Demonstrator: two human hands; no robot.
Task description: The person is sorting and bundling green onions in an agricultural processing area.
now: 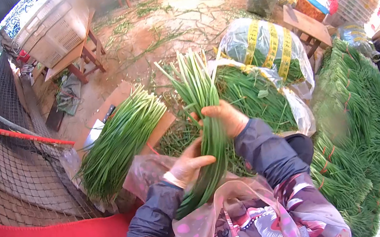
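Note:
A long bunch of garlic chives [207, 130] runs up from my lap, its pale cut ends fanned out at the top. My right hand [224, 117] wraps round its upper part. Lower down, my left hand [189, 164] grips the same bunch from the left, thumb across the leaves. To the left, a bigger pile of chives [119, 136] lies on a low wooden board [159, 133]. Beside that pile is a knife [96, 133] with a dark handle, partly hidden by the leaves.
On the right stand rows of tied chive bundles [351, 141]. A plastic bag [259, 50] with yellow printed bands lies ahead, near loose chives [251, 92]. A white crate [50, 34] sits on a wooden bench [74, 55]. Black netting [12, 175] borders the left side.

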